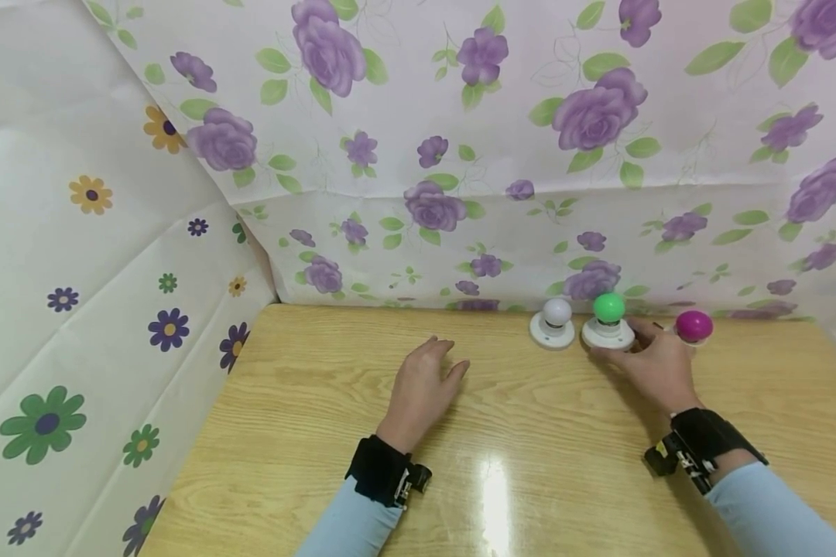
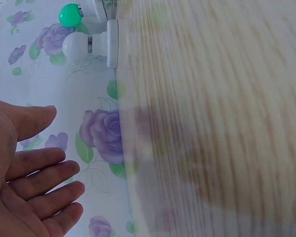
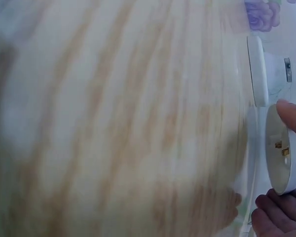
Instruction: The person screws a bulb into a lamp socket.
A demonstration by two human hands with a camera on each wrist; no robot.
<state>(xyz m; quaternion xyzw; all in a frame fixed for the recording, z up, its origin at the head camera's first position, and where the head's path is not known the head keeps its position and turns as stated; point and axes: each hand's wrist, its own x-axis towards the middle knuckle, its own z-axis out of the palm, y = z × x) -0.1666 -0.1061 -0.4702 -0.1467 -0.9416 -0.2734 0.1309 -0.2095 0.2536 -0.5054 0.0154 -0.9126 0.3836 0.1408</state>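
Note:
My right hand (image 1: pixel 658 370) grips the round white lamp holder (image 1: pixel 602 337) that carries a green bulb (image 1: pixel 609 306). Thumb and fingers sit at opposite sides of its rim. In the right wrist view the holder's hollow underside (image 3: pixel 277 158) shows, with brass contacts inside, so it is raised off the table. Just left of it stands a white bulb (image 1: pixel 557 312) in a similar white holder (image 1: pixel 552 335). A magenta bulb (image 1: pixel 694 326) is right of the right hand, its base mostly hidden. My left hand (image 1: pixel 420 391) hovers over the table with relaxed fingers, holding nothing.
The wood-grain table (image 1: pixel 306 433) ends against a back wall covering (image 1: pixel 390 255) with purple flowers. A white flowered sheet (image 1: pixel 111 286) closes off the left side. The bulbs are lined up near the table's back edge.

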